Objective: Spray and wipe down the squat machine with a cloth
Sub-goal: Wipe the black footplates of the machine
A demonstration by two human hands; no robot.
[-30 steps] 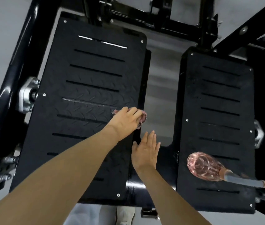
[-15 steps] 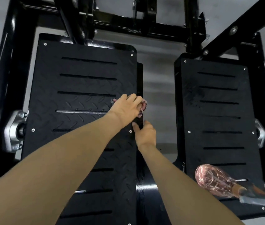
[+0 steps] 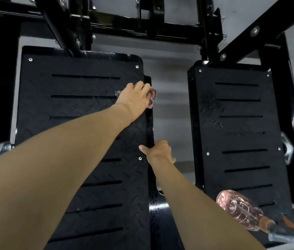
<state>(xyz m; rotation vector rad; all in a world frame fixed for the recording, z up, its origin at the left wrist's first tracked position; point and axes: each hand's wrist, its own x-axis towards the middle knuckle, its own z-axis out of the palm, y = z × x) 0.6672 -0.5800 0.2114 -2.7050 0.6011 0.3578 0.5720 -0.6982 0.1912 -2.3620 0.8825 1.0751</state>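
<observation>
Over a grey floor [image 3: 169, 105] we look down on the black squat machine [image 3: 142, 31], and a pink spray bottle [image 3: 238, 208] lies on its side at the near corner of the right footplate [image 3: 241, 134]. Our left hand [image 3: 135, 98] presses the cloth [image 3: 152, 95] on the inner edge of the left footplate [image 3: 70, 105], its grip curled over the cloth. Our right hand [image 3: 160, 150], nearer on that same edge, has its grip closed on the plate, thumb on top and fingers over the side.

Black left footplate [image 3: 88, 141] bearing cloth [image 3: 152, 93], right footplate [image 3: 241, 134] bearing spray bottle [image 3: 238, 210]
</observation>
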